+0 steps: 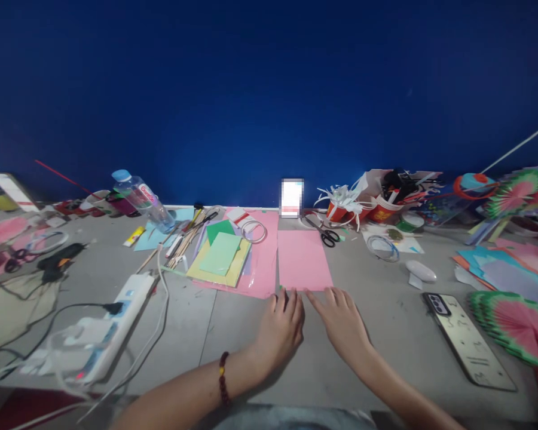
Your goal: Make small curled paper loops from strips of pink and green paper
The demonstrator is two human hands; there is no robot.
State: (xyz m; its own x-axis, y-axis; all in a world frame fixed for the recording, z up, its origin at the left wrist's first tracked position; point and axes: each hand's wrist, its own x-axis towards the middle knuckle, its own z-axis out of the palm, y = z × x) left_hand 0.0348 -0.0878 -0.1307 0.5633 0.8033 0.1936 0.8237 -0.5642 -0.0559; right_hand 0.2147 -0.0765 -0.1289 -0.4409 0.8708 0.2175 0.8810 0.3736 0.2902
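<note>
A pink sheet of paper (303, 260) lies flat on the grey table in front of me. My left hand (283, 328) rests palm down at its lower left corner, fingers slightly bent and reaching the near edge. On the same edge, toward the right corner, lie the fingertips of my right hand (343, 319), with its index finger spread away from the others. Neither hand grips anything that I can see; both palms are hidden. Black-handled scissors (329, 237) lie just beyond the sheet's upper right corner. To the left is a larger pink sheet (266, 269) under green and yellow papers (219, 254).
A phone (292, 198) stands lit against the blue wall. Red cups (385, 206) hold paper strips and tools. A second phone (470, 340) and paper fans (520, 325) lie right. Left are a power strip (121, 325) with cables and a tilted bottle (146, 200).
</note>
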